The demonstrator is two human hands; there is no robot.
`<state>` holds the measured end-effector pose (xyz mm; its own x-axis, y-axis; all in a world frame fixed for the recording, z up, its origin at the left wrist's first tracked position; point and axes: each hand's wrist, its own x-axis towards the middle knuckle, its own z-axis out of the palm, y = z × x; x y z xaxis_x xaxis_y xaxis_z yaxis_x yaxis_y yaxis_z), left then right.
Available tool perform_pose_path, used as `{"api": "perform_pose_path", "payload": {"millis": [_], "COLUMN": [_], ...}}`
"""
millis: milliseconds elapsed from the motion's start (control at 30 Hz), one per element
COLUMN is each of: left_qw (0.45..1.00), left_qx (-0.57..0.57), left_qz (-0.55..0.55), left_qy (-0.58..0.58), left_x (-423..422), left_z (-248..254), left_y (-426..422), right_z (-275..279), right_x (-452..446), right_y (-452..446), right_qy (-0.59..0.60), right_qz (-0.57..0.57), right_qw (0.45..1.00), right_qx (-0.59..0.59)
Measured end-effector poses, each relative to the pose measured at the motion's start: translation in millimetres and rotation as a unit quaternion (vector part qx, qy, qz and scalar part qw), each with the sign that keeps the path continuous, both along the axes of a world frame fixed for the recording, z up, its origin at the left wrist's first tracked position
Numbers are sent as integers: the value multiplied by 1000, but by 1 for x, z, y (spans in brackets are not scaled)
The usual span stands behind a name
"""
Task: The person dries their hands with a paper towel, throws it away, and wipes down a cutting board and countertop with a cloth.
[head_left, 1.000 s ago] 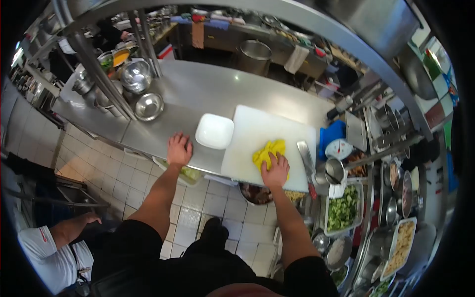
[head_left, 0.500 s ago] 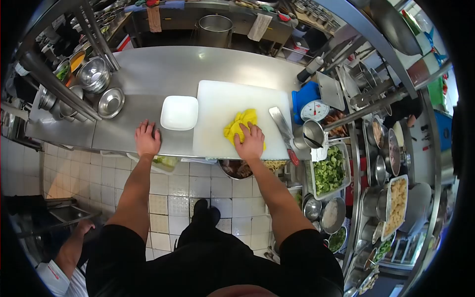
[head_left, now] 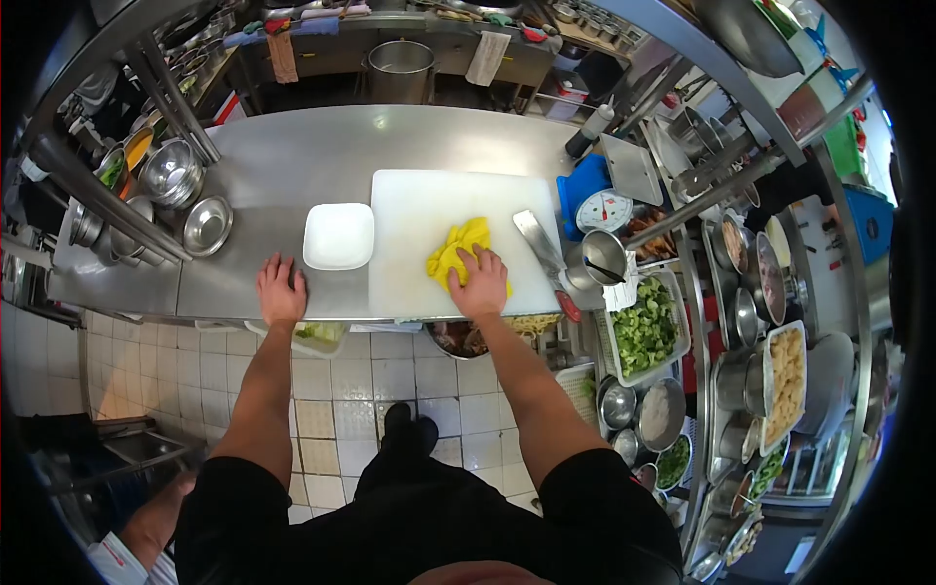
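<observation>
My left hand (head_left: 282,292) lies flat with spread fingers on the steel counter (head_left: 322,146), near its front edge and left of a white square dish (head_left: 338,237). Under my right hand (head_left: 478,285) is a crumpled yellow cloth (head_left: 450,250) on the white cutting board (head_left: 409,200); the palm rests on the cloth with the fingers apart. A cleaver (head_left: 539,244) with a red handle lies on the board's right side, its handle toward the front edge.
A kitchen scale (head_left: 604,210), a metal pot (head_left: 603,255) and a basket of chopped greens (head_left: 643,331) stand at the right. Metal bowls (head_left: 208,225) sit at the left by the shelf posts. Another person's arm (head_left: 156,522) shows at the lower left.
The view has turned and shifted, moving the counter within the frame. Both hands stay on the same spots, the right one on the cloth. The other person's arm is now mostly hidden.
</observation>
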<state>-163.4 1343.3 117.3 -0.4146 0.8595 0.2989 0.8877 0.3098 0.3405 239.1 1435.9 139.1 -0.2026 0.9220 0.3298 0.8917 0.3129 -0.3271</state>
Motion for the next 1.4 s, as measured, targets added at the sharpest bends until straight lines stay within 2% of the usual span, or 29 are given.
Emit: {"api": "perform_pose_path", "payload": {"millis": [233,633,1400], "left_qw": [1000,999,1000], "left_qx": [-2,8,-2], "left_qz": [7,6,15], "left_qy": [22,32,-18], "left_x": [-1,0,1], "left_z": [-2,1,4], "left_y": [-1,-2,-4], "right_z": [-2,-1,0], "right_x": [0,-1,-3], "right_y": [0,0,-1], "right_qy": [-5,-5,-18], "right_qz": [3,-6,16], "right_qw": [999,1000,999], "right_qx": [44,14,49]}}
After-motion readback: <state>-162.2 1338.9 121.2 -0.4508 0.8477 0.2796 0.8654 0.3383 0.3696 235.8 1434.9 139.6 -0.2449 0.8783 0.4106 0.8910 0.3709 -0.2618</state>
